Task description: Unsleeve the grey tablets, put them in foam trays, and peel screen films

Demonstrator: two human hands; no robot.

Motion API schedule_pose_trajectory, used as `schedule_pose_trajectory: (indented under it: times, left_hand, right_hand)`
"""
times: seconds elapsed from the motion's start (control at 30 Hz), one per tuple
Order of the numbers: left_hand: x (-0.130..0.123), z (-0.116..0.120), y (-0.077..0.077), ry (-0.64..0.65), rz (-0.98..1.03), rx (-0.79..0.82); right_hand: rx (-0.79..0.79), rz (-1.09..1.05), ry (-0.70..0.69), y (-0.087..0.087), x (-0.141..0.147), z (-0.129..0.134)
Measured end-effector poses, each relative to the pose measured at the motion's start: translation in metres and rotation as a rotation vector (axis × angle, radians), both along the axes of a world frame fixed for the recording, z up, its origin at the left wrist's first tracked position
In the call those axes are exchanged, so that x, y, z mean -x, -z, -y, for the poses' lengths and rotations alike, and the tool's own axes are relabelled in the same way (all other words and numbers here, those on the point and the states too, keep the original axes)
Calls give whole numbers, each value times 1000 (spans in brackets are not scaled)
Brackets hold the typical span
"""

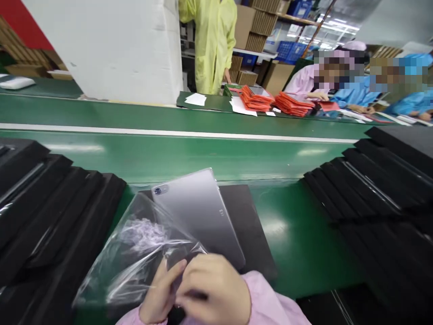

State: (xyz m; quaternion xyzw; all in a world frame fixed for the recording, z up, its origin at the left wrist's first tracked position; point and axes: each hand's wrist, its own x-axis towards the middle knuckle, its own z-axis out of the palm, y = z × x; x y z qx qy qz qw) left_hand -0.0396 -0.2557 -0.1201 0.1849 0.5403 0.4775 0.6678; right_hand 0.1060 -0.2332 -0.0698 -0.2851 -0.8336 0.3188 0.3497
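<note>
A silver-grey tablet (192, 203) lies back up on a black foam sheet (248, 225), its camera at the upper left corner. Clear plastic bag film (131, 275) spreads over the tablet's left side and the worktop, with a crinkled whitish patch in it. At the near end of the film, my left hand (162, 289) grips the bag, thumb raised. My right hand (214, 286) is curled beside it, in front of the tablet's lower edge, and slightly blurred. Its fingertips are bent inward, and what they pinch is hidden.
Black foam-like slabs are stacked at the left (61, 198) and right (372, 180). Beyond runs a green conveyor (209, 153) with a white strip. Orange sleeves (257, 99) lie across it. A person in yellow (214, 45) stands there; others in pink and blue work at the right.
</note>
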Motion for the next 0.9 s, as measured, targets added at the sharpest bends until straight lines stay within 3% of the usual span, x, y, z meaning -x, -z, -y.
schedule_pose_trajectory:
  times: [0.13, 0.2, 0.27, 0.37, 0.5, 0.7, 0.9]
  left_hand:
    - [0, 0, 7, -126, 141, 168]
    - [3, -1, 9, -178, 187, 249]
    - [5, -3, 10, -187, 198, 286]
    - [4, -3, 7, -192, 181, 273]
    - [-3, -2, -1, -173, 150, 173]
    - [-7, -4, -1, -78, 81, -37]
    - [-13, -2, 1, -58, 19, -136]
  right_hand:
    - [102, -205, 447, -23, -45, -25]
    - [168, -250, 659, -21, -68, -34]
    - [278, -275, 777, -11, -84, -36]
    - [451, -293, 788, 8, -93, -29]
    - [614, -280, 670, 25, -86, -15]
    - [702, -160, 508, 22, -80, -2]
    - [822, -283, 585, 23, -80, 14]
